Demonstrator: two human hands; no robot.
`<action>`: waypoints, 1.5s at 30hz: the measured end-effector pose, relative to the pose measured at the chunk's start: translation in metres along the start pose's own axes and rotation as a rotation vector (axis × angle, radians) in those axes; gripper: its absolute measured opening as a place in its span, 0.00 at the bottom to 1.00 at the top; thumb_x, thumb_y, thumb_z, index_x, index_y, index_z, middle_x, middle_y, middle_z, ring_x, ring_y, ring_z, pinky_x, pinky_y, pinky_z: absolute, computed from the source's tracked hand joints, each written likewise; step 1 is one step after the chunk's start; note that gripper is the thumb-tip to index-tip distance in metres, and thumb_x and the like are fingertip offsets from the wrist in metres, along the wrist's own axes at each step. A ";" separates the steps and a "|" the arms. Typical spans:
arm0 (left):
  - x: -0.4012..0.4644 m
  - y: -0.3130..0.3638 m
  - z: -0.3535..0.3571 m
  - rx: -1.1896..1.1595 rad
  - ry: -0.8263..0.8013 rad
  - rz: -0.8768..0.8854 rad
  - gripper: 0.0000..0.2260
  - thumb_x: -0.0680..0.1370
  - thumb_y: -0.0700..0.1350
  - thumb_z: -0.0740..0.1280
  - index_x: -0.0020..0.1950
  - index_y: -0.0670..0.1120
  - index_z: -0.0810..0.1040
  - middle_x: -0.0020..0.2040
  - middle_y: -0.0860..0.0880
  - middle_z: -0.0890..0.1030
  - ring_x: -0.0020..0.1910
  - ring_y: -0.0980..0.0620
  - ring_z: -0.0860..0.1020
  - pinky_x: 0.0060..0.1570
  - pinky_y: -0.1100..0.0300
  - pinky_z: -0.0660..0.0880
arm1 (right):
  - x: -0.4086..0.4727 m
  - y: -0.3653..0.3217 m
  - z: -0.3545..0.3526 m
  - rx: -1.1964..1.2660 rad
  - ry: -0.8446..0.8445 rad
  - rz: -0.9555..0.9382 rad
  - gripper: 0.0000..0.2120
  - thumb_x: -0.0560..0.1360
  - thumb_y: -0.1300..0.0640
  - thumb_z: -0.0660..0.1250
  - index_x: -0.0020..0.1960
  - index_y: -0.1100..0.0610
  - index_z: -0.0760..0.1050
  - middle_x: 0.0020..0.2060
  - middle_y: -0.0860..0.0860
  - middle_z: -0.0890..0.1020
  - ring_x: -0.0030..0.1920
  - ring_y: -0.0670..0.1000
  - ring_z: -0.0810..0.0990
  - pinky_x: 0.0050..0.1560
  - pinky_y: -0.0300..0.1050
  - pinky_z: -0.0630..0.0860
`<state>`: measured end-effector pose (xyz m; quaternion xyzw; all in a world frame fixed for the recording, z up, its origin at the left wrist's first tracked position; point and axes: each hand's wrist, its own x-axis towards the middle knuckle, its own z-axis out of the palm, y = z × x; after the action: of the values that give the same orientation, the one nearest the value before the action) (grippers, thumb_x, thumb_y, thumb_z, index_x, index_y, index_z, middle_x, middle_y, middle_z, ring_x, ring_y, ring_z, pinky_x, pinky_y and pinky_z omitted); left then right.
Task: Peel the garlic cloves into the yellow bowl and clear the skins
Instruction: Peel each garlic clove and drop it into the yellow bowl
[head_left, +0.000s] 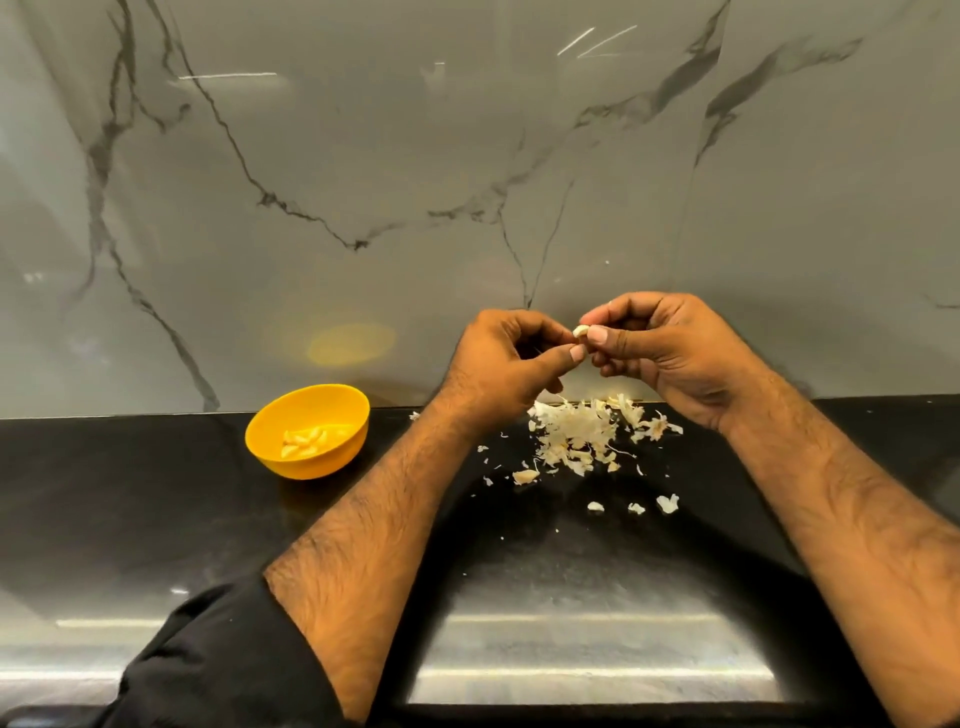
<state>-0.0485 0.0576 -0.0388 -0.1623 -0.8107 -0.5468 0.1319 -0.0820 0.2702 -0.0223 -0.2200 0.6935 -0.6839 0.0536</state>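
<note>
Peeling over the glossy black stone bench: right hand grip pinches a small pale garlic clove, left hand grip nips its skin, held above the papery white skin heap so scraps drop there. Round yellow plastic bowl sits left, holding peeled cloves. Whether any skin clings to the clove is hidden by fingertips.

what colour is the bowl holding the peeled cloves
Yellow-orange; the bowl shows plainly in the head view.
</note>
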 end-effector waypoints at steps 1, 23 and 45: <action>0.001 -0.001 0.001 0.024 0.000 0.018 0.05 0.79 0.46 0.77 0.53 0.46 0.87 0.43 0.48 0.87 0.40 0.50 0.86 0.41 0.59 0.83 | 0.000 0.001 -0.001 -0.014 0.000 -0.007 0.11 0.75 0.65 0.74 0.57 0.66 0.83 0.47 0.60 0.87 0.45 0.53 0.85 0.46 0.45 0.83; -0.001 -0.001 -0.001 -0.108 -0.060 -0.025 0.06 0.82 0.40 0.72 0.57 0.39 0.86 0.45 0.43 0.88 0.37 0.49 0.84 0.32 0.56 0.78 | -0.006 0.013 0.000 -0.229 0.056 -0.146 0.07 0.77 0.64 0.74 0.55 0.62 0.84 0.47 0.58 0.87 0.46 0.53 0.87 0.49 0.50 0.86; -0.002 0.000 0.002 0.120 0.078 0.093 0.06 0.82 0.44 0.74 0.54 0.42 0.87 0.42 0.47 0.87 0.36 0.54 0.85 0.35 0.67 0.78 | -0.006 0.014 0.003 -0.195 0.047 -0.128 0.09 0.77 0.62 0.75 0.57 0.62 0.83 0.48 0.58 0.88 0.48 0.60 0.88 0.47 0.55 0.87</action>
<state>-0.0465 0.0593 -0.0404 -0.1699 -0.8279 -0.4964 0.1982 -0.0786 0.2691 -0.0378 -0.2519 0.7423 -0.6203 -0.0280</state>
